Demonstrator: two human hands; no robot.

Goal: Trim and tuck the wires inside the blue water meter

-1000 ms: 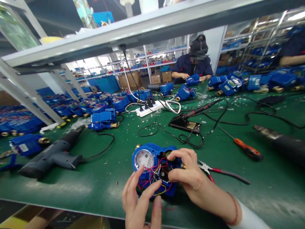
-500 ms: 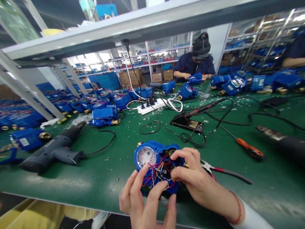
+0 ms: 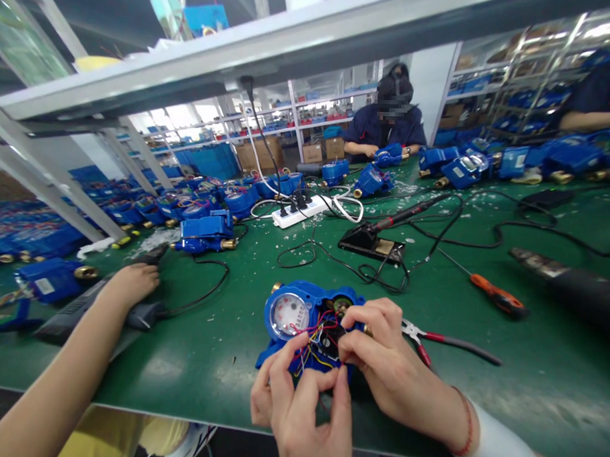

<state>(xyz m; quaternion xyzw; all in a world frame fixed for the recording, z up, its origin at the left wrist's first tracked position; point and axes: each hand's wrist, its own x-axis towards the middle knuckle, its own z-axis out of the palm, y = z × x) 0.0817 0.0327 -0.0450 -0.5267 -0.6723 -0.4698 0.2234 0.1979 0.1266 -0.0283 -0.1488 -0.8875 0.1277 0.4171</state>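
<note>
Workbench [image 3: 480, 368] in green, cluttered beneath shelving, bears blue meters [image 3: 205, 233].

A factory assembly workshop: a long green tabletop [image 3: 190, 358] crowded with blue water meters [image 3: 205, 230], a soldering iron [image 3: 403, 213], a power strip [image 3: 299, 213], metal shelving [image 3: 309, 115], and seated workers [image 3: 389, 121].
</note>
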